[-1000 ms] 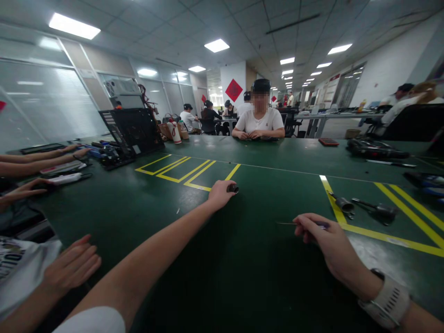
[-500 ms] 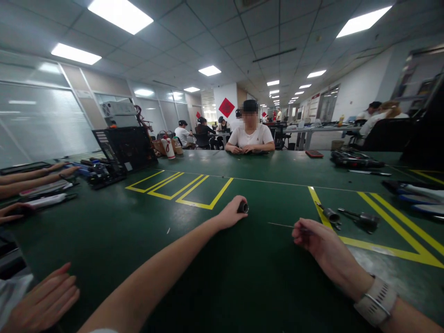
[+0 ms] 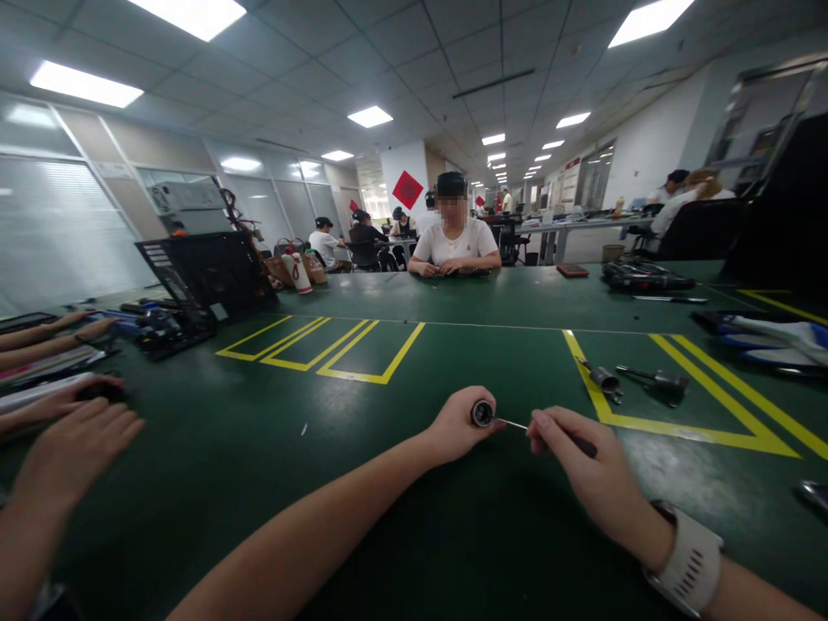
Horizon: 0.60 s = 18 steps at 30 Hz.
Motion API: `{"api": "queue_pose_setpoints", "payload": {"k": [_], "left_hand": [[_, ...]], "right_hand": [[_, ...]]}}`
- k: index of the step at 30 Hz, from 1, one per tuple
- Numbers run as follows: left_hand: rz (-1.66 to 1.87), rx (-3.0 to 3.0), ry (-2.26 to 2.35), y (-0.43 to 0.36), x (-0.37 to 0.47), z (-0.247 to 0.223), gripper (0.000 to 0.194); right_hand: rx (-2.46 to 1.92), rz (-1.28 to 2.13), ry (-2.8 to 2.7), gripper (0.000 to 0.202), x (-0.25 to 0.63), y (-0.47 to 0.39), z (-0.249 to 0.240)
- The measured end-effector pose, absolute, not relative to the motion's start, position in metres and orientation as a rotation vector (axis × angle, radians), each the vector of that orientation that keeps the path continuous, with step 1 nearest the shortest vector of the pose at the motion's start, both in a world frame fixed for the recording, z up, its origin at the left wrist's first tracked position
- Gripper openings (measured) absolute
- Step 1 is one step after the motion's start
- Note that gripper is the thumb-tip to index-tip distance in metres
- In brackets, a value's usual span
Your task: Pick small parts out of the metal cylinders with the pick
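My left hand [image 3: 456, 424] is wrapped round a dark hollow metal cylinder [image 3: 482, 413], its round open end turned towards me. Closed fingers of my right hand [image 3: 575, 448] grip a screwdriver [image 3: 514, 423] with a thin metal shaft; most of its dark handle is hidden in the palm. The shaft points left, and its tip is at the left fingertips beside the cylinder; whether it touches the part I cannot tell. Right of my right hand, two dark metal parts, a cup-ended one [image 3: 604, 378] and a longer-stemmed one [image 3: 656, 379], lie by the yellow tape.
Yellow tape outlines [image 3: 353, 377] mark the green table [image 3: 388, 552]. A co-worker's hand [image 3: 81, 448] is at the left, near tools and a black frame [image 3: 200, 272]. Another person [image 3: 454, 246] sits opposite. Blue-and-white tools [image 3: 776, 341] and a black item [image 3: 647, 276] lie right.
My two hands have come together: the cylinder has moved right and turned its open end towards me, and the screwdriver tip has reached it. The view has shifted slightly. The co-worker's hand at left has risen.
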<state>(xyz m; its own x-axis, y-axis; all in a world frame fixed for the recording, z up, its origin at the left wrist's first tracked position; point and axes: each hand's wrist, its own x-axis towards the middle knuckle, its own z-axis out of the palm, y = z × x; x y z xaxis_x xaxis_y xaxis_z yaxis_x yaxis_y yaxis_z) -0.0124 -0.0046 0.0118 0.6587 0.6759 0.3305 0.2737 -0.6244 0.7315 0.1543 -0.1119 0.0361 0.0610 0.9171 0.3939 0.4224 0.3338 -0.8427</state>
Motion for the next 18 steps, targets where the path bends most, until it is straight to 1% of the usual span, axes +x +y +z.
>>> {"api": "queue_pose_setpoints", "payload": {"k": [3, 6, 9, 13, 16, 18], "left_hand": [[0.814, 2.258, 0.736, -0.009, -0.011, 0.012, 0.019], [0.836, 2.308, 0.758, -0.011, -0.011, 0.014, 0.017], [0.852, 2.308, 0.748, -0.013, -0.012, 0.016, 0.015], [0.851, 2.251, 0.723, -0.013, -0.014, 0.017, 0.017], [0.872, 2.210, 0.687, -0.011, -0.014, 0.014, 0.020], [0.874, 2.210, 0.682, -0.010, -0.014, 0.012, 0.020]], "right_hand": [[-1.267, 0.409, -1.699, 0.036, 0.146, -0.117, 0.041], [-1.277, 0.386, -1.750, 0.036, 0.141, -0.119, 0.043], [-1.299, 0.611, -1.616, 0.038, 0.143, -0.117, 0.040], [-1.224, 0.966, -1.252, 0.037, 0.146, -0.112, 0.032], [-1.144, 1.105, -1.049, 0.035, 0.144, -0.110, 0.030], [-1.134, 1.112, -1.014, 0.034, 0.143, -0.110, 0.030]]}}
